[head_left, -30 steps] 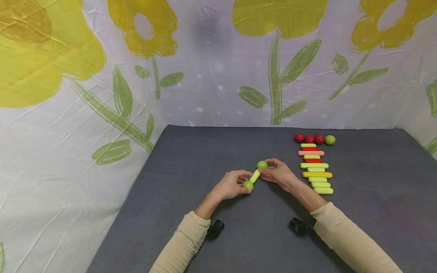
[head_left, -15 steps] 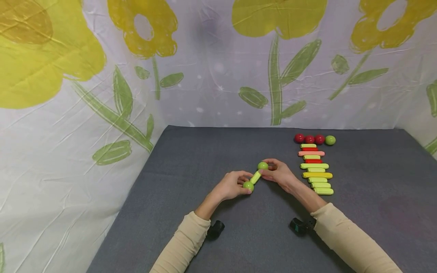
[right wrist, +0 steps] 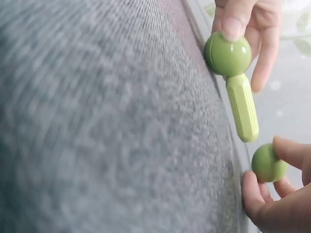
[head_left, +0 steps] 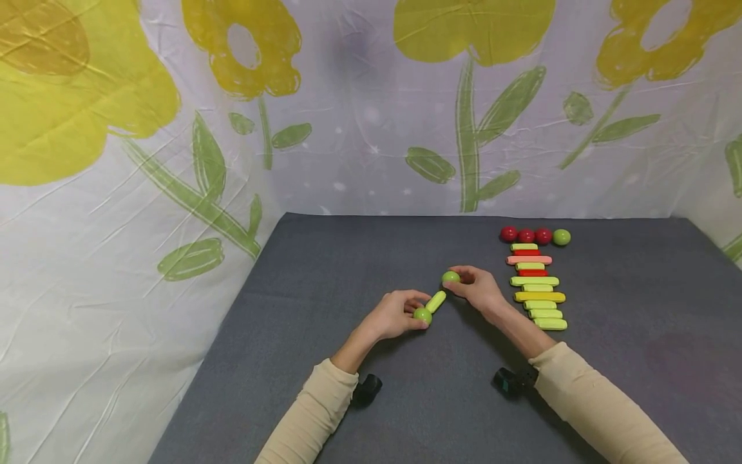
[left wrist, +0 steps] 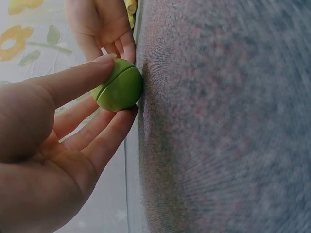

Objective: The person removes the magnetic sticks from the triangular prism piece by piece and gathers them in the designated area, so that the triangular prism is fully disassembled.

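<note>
My left hand pinches a glossy green ball between thumb and fingers, close over the table. A short yellow-green ribbed stick extends from that ball toward the upper right; in the right wrist view the stick meets the ball at one end, its other end free. With thumb and fingers, my right hand holds a second green ball, a small gap away from the stick's free end. A groove runs round the left ball in the left wrist view; there the stick is hidden.
On the right of the dark table, a column of yellow-green, red, pink and yellow sticks lies side by side. Behind it stand three red balls and a green ball in a row. A flower-printed cloth rises behind the table.
My right hand has drawn back slightly up and to the right with its ball, opening a gap from the stick. The left hand stays nearly still, with the stick still at its ball.
</note>
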`<state>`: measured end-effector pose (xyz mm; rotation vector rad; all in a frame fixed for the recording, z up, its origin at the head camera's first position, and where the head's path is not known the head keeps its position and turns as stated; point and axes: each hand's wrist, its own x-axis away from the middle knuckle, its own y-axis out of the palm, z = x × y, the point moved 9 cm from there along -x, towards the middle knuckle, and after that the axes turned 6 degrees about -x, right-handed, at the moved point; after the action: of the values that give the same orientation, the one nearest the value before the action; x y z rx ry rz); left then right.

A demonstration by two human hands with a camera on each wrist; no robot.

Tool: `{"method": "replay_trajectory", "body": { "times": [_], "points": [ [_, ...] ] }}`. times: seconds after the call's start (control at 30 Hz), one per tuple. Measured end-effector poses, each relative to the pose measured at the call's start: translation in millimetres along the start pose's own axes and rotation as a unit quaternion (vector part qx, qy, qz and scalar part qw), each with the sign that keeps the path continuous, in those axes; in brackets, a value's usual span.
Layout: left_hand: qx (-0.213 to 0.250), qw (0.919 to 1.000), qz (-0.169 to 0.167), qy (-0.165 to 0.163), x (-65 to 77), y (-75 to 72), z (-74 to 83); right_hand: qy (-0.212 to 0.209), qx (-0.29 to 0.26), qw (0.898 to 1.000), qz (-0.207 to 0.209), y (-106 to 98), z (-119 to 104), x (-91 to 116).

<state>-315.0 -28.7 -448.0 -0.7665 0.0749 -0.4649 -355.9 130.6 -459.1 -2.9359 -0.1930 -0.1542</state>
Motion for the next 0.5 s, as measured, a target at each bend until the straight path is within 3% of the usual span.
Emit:
{"method": "replay_trajectory", "body": {
  "times": [0.17, 0.5],
  "points": [
    [-0.002, 1.0, 0.001, 0.002, 0.0, -0.5, 0.9, 0.023, -0.069, 0.997, -0.004, -8.2, 2.8, -1.6],
    [-0.003, 1.0, 0.001, 0.007, 0.9, -1.1, 0.5, 0.031, -0.142, 0.989, -0.018, -42.6, -7.3, -1.2]
  ]
}}
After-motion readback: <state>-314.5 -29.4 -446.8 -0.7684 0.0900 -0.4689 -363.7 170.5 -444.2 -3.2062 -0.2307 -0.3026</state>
